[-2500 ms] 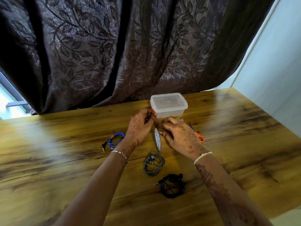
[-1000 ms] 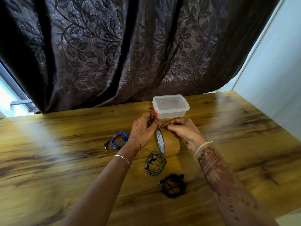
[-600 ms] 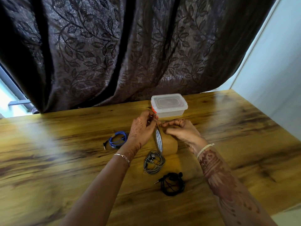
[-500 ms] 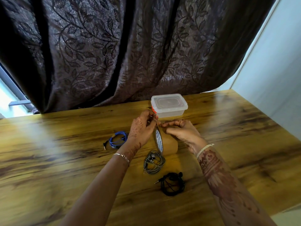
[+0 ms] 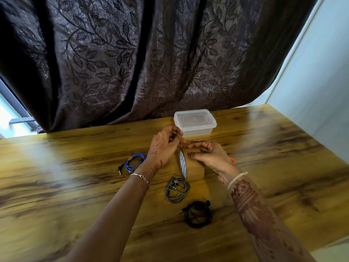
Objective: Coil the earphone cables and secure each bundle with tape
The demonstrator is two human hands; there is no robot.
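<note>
A wide roll of brown tape (image 5: 190, 165) stands on edge in the middle of the wooden table (image 5: 75, 186). My left hand (image 5: 164, 146) pinches the tape's free end just above the roll. My right hand (image 5: 209, 157) holds the roll from the right, with curled fingers on its top. A grey coiled earphone (image 5: 176, 190) lies just in front of the roll. A black coiled earphone (image 5: 198, 214) lies nearer to me. A blue coiled earphone (image 5: 135, 163) lies left of my left hand.
A clear plastic box with a lid (image 5: 194, 122) stands behind my hands near the table's back edge. An orange tool tip (image 5: 232, 160) shows past my right hand. A dark leaf-patterned curtain (image 5: 151, 53) hangs behind the table. A pale wall (image 5: 321, 82) is on the right.
My right hand has turned from over the roll to its right side and grips it there. My left hand stays pinched at the tape end. The three earphone coils have not moved.
</note>
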